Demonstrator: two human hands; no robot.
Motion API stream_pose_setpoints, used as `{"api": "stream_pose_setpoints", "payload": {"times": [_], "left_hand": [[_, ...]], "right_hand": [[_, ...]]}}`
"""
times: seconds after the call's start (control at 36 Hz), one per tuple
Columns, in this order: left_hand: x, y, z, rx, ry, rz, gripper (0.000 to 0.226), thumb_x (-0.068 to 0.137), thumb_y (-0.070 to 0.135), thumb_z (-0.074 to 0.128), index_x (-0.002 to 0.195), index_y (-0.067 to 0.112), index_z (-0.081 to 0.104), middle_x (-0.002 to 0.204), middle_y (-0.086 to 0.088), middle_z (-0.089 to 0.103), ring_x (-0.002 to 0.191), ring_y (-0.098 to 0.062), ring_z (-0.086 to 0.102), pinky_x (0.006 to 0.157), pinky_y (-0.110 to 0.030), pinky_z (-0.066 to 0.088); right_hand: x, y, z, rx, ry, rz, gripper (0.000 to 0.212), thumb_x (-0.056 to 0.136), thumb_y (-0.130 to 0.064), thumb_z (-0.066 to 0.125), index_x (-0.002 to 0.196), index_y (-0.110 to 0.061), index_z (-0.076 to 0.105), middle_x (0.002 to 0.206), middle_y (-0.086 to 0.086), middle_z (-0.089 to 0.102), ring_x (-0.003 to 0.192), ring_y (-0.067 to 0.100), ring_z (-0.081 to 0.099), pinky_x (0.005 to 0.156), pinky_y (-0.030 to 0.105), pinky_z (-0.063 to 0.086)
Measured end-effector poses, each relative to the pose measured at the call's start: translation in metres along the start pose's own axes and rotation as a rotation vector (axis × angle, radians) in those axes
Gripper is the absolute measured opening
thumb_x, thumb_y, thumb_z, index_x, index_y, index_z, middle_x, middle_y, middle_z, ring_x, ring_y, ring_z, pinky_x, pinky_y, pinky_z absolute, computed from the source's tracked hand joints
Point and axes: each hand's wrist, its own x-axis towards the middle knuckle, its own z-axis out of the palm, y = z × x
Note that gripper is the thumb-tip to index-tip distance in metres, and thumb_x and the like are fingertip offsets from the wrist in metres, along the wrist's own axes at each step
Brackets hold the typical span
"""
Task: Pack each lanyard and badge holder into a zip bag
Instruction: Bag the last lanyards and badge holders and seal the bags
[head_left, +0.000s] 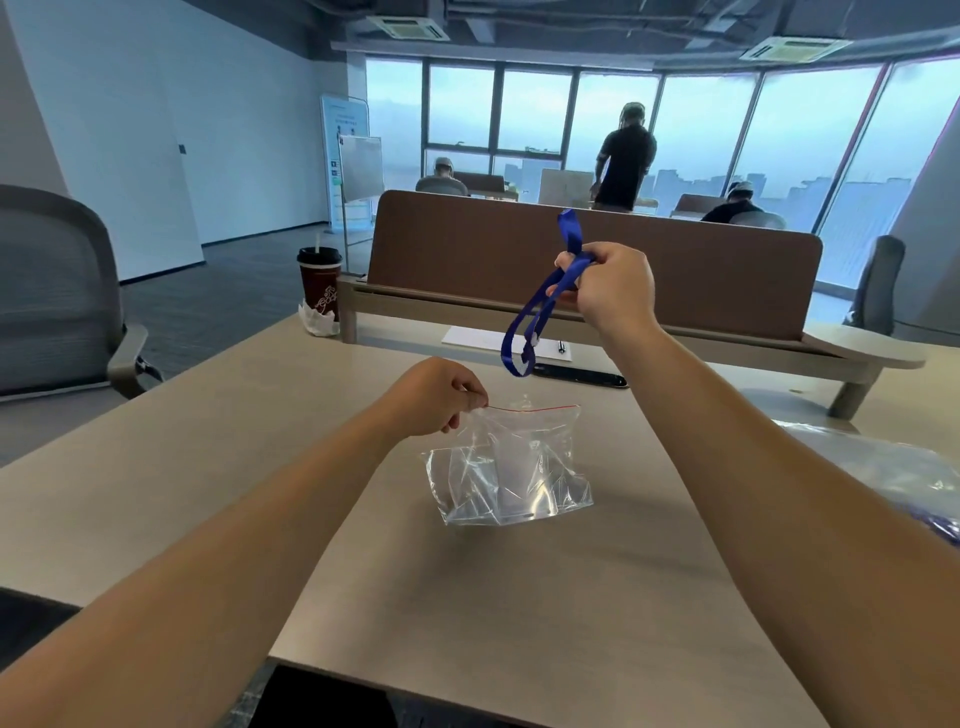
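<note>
Above the beige wooden desk (208, 467), right hand (608, 288) pinches folded blue fabric lanyard (540, 301), its loops dangling over the clear plastic zip bag with red seal strip (509, 467). Left hand (431, 397) pinches bag's top left corner; bag bottom rests on desk.

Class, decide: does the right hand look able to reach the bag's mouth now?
Probably yes: the right hand, holding the lanyard, hangs above the bag with nothing between, and the left hand pinches its top corner.
</note>
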Motion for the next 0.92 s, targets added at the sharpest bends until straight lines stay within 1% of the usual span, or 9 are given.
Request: {"api": "stream_pose_setpoints", "payload": {"times": [0.11, 0.22, 0.33, 0.44, 0.5, 0.56, 0.67, 0.83, 0.92], "left_hand": [[0.000, 0.000, 0.000, -0.013, 0.032, -0.009, 0.020, 0.095, 0.021, 0.063, 0.111, 0.014, 0.073, 0.075, 0.003, 0.067, 0.057, -0.011, 0.059, 0.051, -0.013, 0.045], [0.001, -0.003, 0.001, -0.019, 0.049, -0.020, 0.019, 0.095, 0.020, 0.063, 0.109, 0.014, 0.074, 0.076, 0.001, 0.068, 0.056, -0.012, 0.059, 0.052, -0.014, 0.046], [0.002, -0.005, 0.004, -0.015, 0.051, -0.020, 0.017, 0.095, 0.020, 0.063, 0.108, 0.016, 0.074, 0.076, 0.001, 0.069, 0.058, -0.012, 0.060, 0.053, -0.015, 0.046], [0.004, -0.005, 0.004, -0.020, 0.053, -0.015, 0.017, 0.096, 0.021, 0.062, 0.107, 0.016, 0.074, 0.075, 0.002, 0.068, 0.057, -0.012, 0.061, 0.054, -0.014, 0.048], [0.004, -0.006, 0.004, -0.030, 0.052, -0.015, 0.017, 0.096, 0.020, 0.062, 0.106, 0.016, 0.075, 0.073, 0.003, 0.068, 0.055, -0.012, 0.060, 0.053, -0.014, 0.048], [0.004, -0.007, 0.004, -0.035, 0.053, -0.018, 0.016, 0.096, 0.021, 0.062, 0.105, 0.016, 0.075, 0.072, 0.002, 0.069, 0.055, -0.012, 0.060, 0.053, -0.014, 0.048], [0.004, -0.009, 0.005, -0.043, 0.048, -0.025, 0.016, 0.095, 0.022, 0.063, 0.105, 0.017, 0.075, 0.073, 0.002, 0.069, 0.056, -0.012, 0.061, 0.054, -0.015, 0.049], [0.004, -0.009, 0.006, -0.050, 0.038, -0.028, 0.016, 0.095, 0.021, 0.064, 0.105, 0.016, 0.075, 0.076, 0.000, 0.071, 0.060, -0.015, 0.063, 0.057, -0.018, 0.052], [0.004, -0.008, 0.005, -0.060, 0.033, -0.028, 0.015, 0.095, 0.020, 0.063, 0.105, 0.016, 0.074, 0.073, 0.001, 0.069, 0.059, -0.013, 0.061, 0.054, -0.016, 0.047]], "right_hand": [[-0.003, 0.010, 0.002, -0.007, -0.028, 0.056, 0.018, 0.099, -0.014, 0.061, 0.083, -0.022, 0.065, 0.085, 0.001, 0.071, 0.069, 0.014, 0.071, 0.065, 0.025, 0.061], [-0.006, 0.013, 0.004, -0.027, -0.074, 0.127, 0.015, 0.098, -0.010, 0.061, 0.085, -0.017, 0.064, 0.090, 0.007, 0.071, 0.069, 0.017, 0.071, 0.065, 0.026, 0.062], [-0.005, 0.019, 0.005, -0.077, -0.121, 0.216, 0.024, 0.095, -0.003, 0.063, 0.075, -0.018, 0.062, 0.086, 0.012, 0.071, 0.075, 0.028, 0.074, 0.075, 0.040, 0.063], [-0.001, 0.023, 0.005, -0.122, -0.119, 0.329, 0.006, 0.094, -0.007, 0.065, 0.089, -0.008, 0.065, 0.088, 0.018, 0.072, 0.075, 0.029, 0.075, 0.081, 0.039, 0.062], [0.000, 0.025, 0.006, -0.111, -0.127, 0.390, 0.009, 0.095, -0.009, 0.064, 0.101, -0.003, 0.065, 0.091, 0.020, 0.073, 0.076, 0.029, 0.075, 0.084, 0.038, 0.061], [0.001, 0.025, 0.006, -0.075, -0.119, 0.425, 0.007, 0.097, -0.010, 0.062, 0.094, -0.004, 0.061, 0.089, 0.019, 0.071, 0.078, 0.028, 0.074, 0.086, 0.037, 0.061], [0.002, 0.019, 0.003, 0.030, -0.073, 0.432, 0.007, 0.099, -0.005, 0.055, 0.104, -0.003, 0.060, 0.084, 0.018, 0.068, 0.062, 0.023, 0.068, 0.082, 0.036, 0.062], [0.002, 0.008, -0.001, 0.035, -0.062, 0.304, 0.017, 0.098, 0.001, 0.054, 0.109, -0.004, 0.065, 0.096, 0.018, 0.071, 0.063, 0.025, 0.071, 0.075, 0.039, 0.063], [0.002, 0.004, -0.003, 0.055, -0.060, 0.284, 0.020, 0.097, 0.005, 0.052, 0.111, -0.001, 0.065, 0.087, 0.018, 0.070, 0.048, 0.020, 0.068, 0.059, 0.030, 0.062]]}}
